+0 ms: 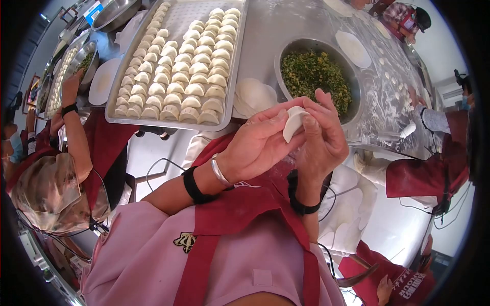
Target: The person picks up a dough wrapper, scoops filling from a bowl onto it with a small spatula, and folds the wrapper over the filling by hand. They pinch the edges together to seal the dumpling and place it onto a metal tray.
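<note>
A half-moon dumpling (293, 124) of pale dough is held between my two hands, in front of my chest. My left hand (263, 135) is closed on its left side, thumb along the dough. On the other side, my right hand (324, 137) pinches the dumpling's edge with the thumb. Just beyond the hands stands a metal bowl (279, 71) of chopped green filling (319, 76). A stack of round dough wrappers (255, 97) lies left of the bowl. Further left, rows of folded dumplings (191, 86) fill much of a metal tray (228, 109).
A floured metal table (380, 97) extends right, with small dough pieces and a white plate (353, 49). A co-worker (56, 178) at left reaches toward another filling bowl (89, 66). Other people in red aprons stand at right (418, 176) and far right back (403, 23).
</note>
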`<state>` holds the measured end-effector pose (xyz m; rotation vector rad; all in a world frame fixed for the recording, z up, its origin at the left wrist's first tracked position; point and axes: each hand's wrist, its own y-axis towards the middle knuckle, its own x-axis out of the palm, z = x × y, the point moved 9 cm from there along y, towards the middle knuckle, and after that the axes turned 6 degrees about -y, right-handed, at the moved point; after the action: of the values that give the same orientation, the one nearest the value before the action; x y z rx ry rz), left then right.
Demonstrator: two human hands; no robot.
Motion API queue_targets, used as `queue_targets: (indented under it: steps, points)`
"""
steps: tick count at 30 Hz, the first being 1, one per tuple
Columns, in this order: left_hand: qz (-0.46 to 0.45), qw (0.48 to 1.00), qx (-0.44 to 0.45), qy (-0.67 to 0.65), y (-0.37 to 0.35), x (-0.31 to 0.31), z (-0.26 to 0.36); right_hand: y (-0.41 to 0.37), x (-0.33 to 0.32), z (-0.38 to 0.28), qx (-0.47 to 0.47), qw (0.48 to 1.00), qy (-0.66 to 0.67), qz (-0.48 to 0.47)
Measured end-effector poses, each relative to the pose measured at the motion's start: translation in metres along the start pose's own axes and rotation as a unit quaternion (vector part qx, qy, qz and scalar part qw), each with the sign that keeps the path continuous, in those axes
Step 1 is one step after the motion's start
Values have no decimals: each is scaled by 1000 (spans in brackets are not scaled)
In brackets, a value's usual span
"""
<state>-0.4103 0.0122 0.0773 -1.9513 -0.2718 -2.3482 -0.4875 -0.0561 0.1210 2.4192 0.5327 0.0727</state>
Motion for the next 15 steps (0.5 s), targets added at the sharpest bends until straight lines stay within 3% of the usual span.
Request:
queue_targets:
  steps: [5,8,11,15]
  points:
    - [5,1000,-13,14,-2,2,2,6,2,-2,2,998,-24,-55]
    - [16,999,-27,14,-2,0,3,6,3,-2,73,995,70,-11]
    - [16,999,-35,21,-5,0,4,10,6,-7,6,996,-16,-83]
    - [50,998,-39,30,-7,4,6,9,6,-3,-56,990,-29,-128]
